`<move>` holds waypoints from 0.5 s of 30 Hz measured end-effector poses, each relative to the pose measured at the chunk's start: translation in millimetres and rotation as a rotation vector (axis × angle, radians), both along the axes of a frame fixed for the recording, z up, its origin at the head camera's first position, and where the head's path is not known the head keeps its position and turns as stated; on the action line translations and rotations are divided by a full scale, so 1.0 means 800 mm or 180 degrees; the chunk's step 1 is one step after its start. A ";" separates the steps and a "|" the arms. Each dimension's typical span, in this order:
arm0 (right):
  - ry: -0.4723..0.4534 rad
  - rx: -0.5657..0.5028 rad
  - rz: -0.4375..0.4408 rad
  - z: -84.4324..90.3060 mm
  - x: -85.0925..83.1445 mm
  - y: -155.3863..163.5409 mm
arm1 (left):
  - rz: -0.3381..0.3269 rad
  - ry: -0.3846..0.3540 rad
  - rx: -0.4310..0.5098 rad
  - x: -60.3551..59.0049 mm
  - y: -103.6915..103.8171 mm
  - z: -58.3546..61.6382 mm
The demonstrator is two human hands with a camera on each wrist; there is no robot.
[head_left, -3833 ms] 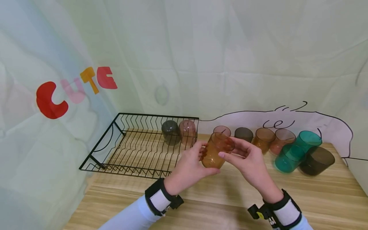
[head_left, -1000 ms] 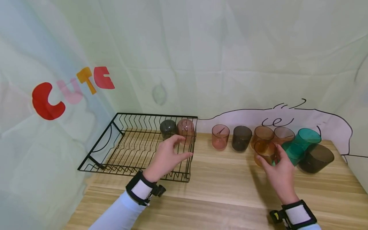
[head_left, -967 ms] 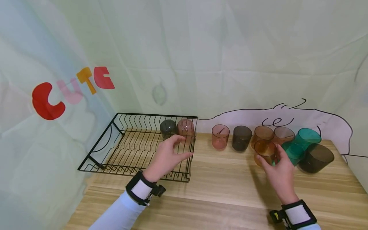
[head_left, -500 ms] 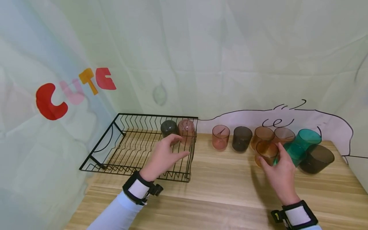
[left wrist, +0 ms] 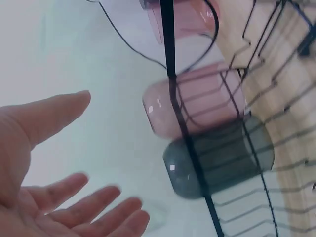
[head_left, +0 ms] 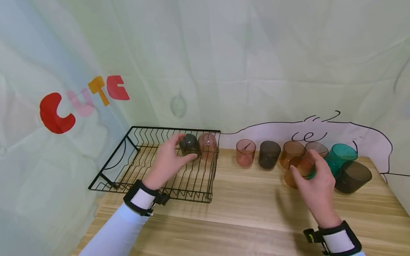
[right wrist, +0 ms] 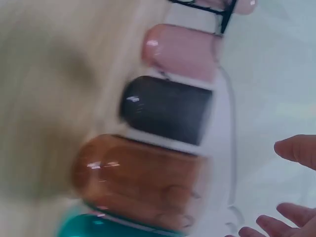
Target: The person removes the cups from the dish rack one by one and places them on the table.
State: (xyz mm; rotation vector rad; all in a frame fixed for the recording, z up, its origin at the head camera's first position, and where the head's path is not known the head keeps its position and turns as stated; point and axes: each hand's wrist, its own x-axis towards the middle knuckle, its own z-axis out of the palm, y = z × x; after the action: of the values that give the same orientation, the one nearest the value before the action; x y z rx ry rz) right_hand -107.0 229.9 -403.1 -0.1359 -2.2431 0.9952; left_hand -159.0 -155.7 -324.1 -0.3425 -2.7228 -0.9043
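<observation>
Fingers of the left hand [head_left: 166, 160] are spread and relaxed above the black wire dish rack [head_left: 128, 167], holding nothing. Just past the fingertips, at the rack's far right corner, an upside-down grey cup [head_left: 188, 145] stands with an upside-down pink cup [head_left: 207, 145] touching its right side; the left wrist view shows the same pair, grey cup [left wrist: 217, 158] and pink cup [left wrist: 195, 98], beyond the open palm, with a gap between the fingers [left wrist: 74, 190] and the cups.

The right hand [head_left: 317, 183] reaches over the desk [head_left: 243, 202] with its fingers loosely spread beside an amber cup [head_left: 296, 172]; whether they touch it I cannot tell, as the hand covers part of the cup. Right of those fingers sit two teal cups [head_left: 341, 154] and a dark smoky cup [head_left: 352, 176]. Beyond the fingertips, a row of upright cups runs along the cloth backdrop: pink [head_left: 245, 153], dark grey [head_left: 269, 154], amber [head_left: 289, 153] and another brownish one [head_left: 315, 148].
</observation>
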 end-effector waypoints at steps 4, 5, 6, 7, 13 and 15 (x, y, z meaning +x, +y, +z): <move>0.0001 0.0106 0.0258 0.020 0.006 -0.017 | 0.0073 0.0191 -0.0169 -0.013 -0.010 0.007; 0.0016 0.0124 0.0329 0.024 0.007 -0.022 | 0.0081 0.0223 -0.0213 -0.015 -0.013 0.007; 0.0018 0.0147 0.0391 0.027 0.009 -0.029 | 0.0095 0.0241 -0.0241 -0.018 -0.015 0.007; 0.0026 0.0169 0.0453 0.030 0.010 -0.035 | 0.0092 0.0244 -0.0274 -0.021 -0.017 0.007; -0.0053 0.0271 0.0865 0.031 0.013 -0.071 | 0.0164 0.0081 -0.0590 -0.039 -0.027 -0.005; -0.0199 0.0301 0.1024 0.028 0.014 -0.082 | 0.0208 0.0037 -0.0738 -0.046 -0.030 -0.011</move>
State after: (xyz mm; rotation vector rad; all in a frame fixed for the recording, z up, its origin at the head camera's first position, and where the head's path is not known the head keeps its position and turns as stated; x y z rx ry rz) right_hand -96.1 164.6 -380.8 0.2462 -2.4131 1.0578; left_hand -195.6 -179.4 -332.7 -0.2988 -2.8149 -0.5686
